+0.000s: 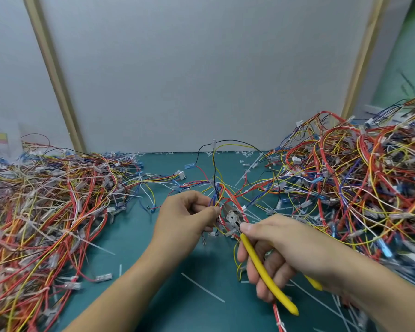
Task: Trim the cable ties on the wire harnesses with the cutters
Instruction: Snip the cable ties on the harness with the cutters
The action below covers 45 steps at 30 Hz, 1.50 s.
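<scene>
While in right hand [288, 248], cutters [264, 271] up-left

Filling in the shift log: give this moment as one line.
left hand: pinches wire harness | right hand: grips cutters | cutter head: among harness wires | green mat: loose tie tails

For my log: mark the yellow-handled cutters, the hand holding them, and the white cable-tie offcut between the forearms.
Yellow-handled cutters [265, 275], head view, nearer handle.
Right hand [292, 243], head view, back of hand.
White cable-tie offcut [203, 287], head view, mid-length.
</scene>
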{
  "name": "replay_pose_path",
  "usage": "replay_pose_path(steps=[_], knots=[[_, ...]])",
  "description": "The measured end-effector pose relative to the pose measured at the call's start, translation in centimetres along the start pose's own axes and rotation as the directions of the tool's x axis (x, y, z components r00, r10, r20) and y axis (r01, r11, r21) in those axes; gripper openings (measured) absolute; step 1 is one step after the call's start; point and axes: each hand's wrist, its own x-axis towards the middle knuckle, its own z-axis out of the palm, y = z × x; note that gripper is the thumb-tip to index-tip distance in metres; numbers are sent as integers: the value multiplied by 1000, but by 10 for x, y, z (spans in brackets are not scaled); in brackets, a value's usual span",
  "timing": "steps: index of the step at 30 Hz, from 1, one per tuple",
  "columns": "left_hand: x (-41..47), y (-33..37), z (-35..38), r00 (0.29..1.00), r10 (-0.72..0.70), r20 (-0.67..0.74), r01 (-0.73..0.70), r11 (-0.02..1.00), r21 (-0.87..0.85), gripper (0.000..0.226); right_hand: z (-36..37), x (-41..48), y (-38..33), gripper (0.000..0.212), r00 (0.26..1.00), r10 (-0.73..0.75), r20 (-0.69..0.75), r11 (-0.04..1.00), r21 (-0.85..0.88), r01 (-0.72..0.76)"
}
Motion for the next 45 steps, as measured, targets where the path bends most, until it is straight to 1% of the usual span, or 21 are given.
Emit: replay_pose_path(steps=[12, 29, 33, 37, 43, 45], knots=[[0, -3, 0, 1000, 7, 14, -8, 1000, 28, 10, 0, 5, 3, 54, 1000, 0, -3, 1000, 1, 0], [1, -7, -1, 996, 62, 64, -68, 993, 94, 29, 1, 5, 3, 55, 1000, 5, -23, 1000, -24, -6], [1, -7, -1, 994, 93, 64, -102, 984, 144, 22, 2, 6, 5, 51, 999, -16, -40, 999, -39, 14], [-1, -7, -1, 989, 138, 58, -148, 963, 225, 17, 4, 8, 8, 48, 995, -49, -84, 995, -93, 41], [0, -6, -1, 992, 120, 28, -123, 975, 184, 22, 5, 8, 9, 45, 991, -83, -108, 990, -124, 69], [0, -6, -1, 995, 101, 25, -103, 981, 162, 21, 3, 7, 9, 45, 993, -77, -94, 992, -103, 67]])
